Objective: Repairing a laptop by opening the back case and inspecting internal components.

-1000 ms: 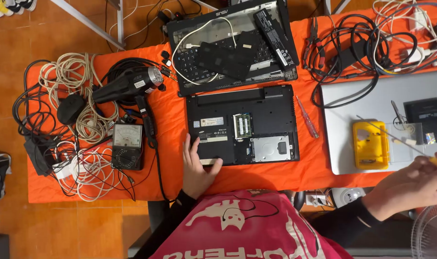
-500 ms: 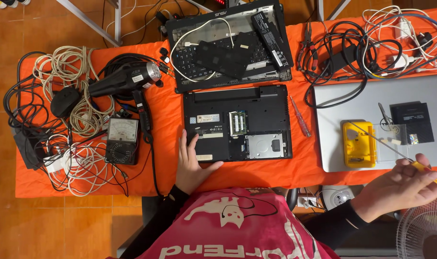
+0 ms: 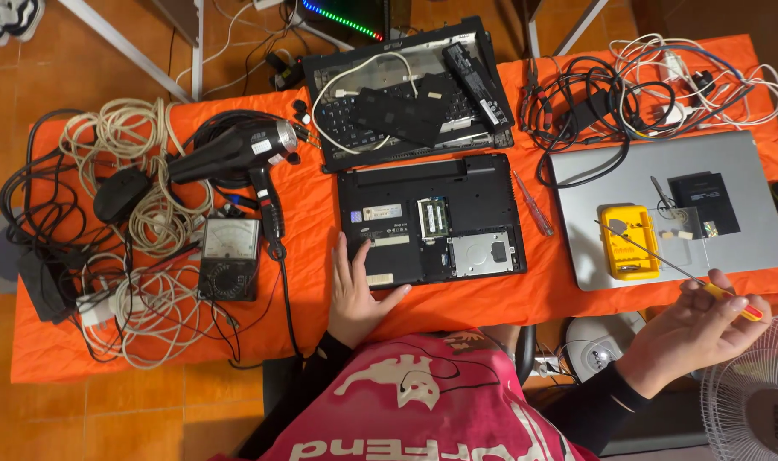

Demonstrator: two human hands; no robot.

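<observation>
A: Head view, what changed?

B: Little. Left hand (image 3: 361, 290) stayed flat, fingers spread, on the near left corner of the opened black laptop base (image 3: 431, 220); it gripped nothing. Right hand (image 3: 694, 329) had lifted slightly off the silver laptop (image 3: 662, 209), still closed round the screwdriver (image 3: 687, 273) by its yellow-red handle, thin shaft slanting up-left over the yellow parts box (image 3: 628, 242). Camera sat a bit closer to the table.

A: Anything hidden?

B: Screwdriver tip was hard to separate from the clear tray beside the yellow box. Handle was mostly covered by fingers. Fan (image 3: 751, 401) was cut off at the right edge. Hair dryer (image 3: 235, 154), analog meter (image 3: 228, 258) and cable tangles (image 3: 124, 222) lay well left, untouched.
</observation>
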